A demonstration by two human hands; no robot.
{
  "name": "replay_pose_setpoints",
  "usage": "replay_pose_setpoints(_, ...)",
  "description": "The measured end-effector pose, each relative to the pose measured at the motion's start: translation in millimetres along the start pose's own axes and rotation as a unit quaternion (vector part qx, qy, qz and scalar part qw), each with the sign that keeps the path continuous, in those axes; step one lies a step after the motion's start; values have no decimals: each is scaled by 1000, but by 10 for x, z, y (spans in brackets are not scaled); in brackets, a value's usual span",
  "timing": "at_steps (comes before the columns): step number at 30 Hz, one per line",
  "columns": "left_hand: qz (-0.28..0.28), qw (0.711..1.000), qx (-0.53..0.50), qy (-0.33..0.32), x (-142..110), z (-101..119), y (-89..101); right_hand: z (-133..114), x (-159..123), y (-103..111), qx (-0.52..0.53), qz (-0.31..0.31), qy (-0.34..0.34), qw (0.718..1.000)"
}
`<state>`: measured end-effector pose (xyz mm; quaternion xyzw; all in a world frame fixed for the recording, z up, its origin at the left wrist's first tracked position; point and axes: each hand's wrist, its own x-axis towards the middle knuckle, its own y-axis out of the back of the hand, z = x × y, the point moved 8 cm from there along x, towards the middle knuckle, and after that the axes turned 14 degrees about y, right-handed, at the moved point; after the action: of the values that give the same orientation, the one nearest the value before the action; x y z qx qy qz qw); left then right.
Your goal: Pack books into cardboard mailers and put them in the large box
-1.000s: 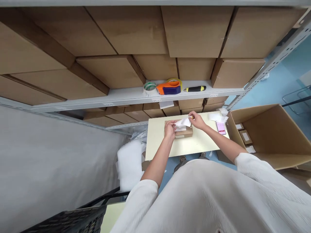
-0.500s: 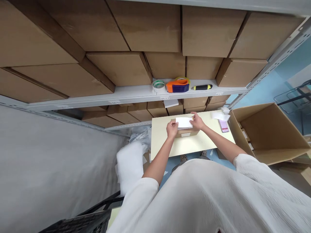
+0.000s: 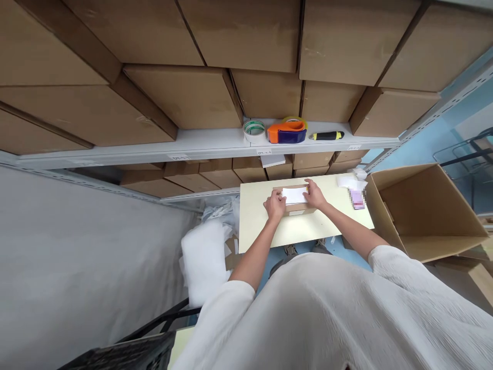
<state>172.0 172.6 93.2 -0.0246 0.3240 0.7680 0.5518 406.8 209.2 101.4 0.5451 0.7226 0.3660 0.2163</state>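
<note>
On the pale yellow table [image 3: 254,221] sits a small brown cardboard box [image 3: 299,208] with a white patch on its near side. A flat white rectangular sheet [image 3: 295,196], like a label or card, lies over the top of the box. My left hand [image 3: 276,204] has its fingers closed at the sheet's left edge. At the opposite edge, my right hand [image 3: 315,195] grips with the thumb over the sheet and the fingers along the box's far right side. Whether the sheet is stuck to the box I cannot tell.
Above the table, a shelf holds a tape roll [image 3: 254,130], an orange and blue tape dispenser [image 3: 287,132] and a utility knife [image 3: 327,135]. Large cartons [image 3: 185,97] fill the shelves. An open carton [image 3: 435,210] stands right; white foam wrap [image 3: 204,262] lies left.
The white sheet has come down closer onto the box, and my left hand has shifted slightly right with it. My view has tilted a little.
</note>
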Motion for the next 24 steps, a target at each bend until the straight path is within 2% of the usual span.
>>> replay_pose_setpoints(4,0,999,40,-13,-12,-3,-16,-39,-11,-46,-28,-21,8,999)
replay_pose_setpoints(9,4,999,39,-15,-34,-6,2,-84,-11,-75,-39,-32,7,999)
replay_pose_setpoints(14,4,999,50,-20,-44,-9,-11,-113,-12,-113,-82,-70,6,994)
replay_pose_setpoints(20,6,996,84,-39,-42,-10,-45,-130,-19,-125,-65,-61,10,996)
replay_pose_setpoints(24,3,991,124,-56,-68,9,-68,-171,-43,-127,-98,-72,5,993)
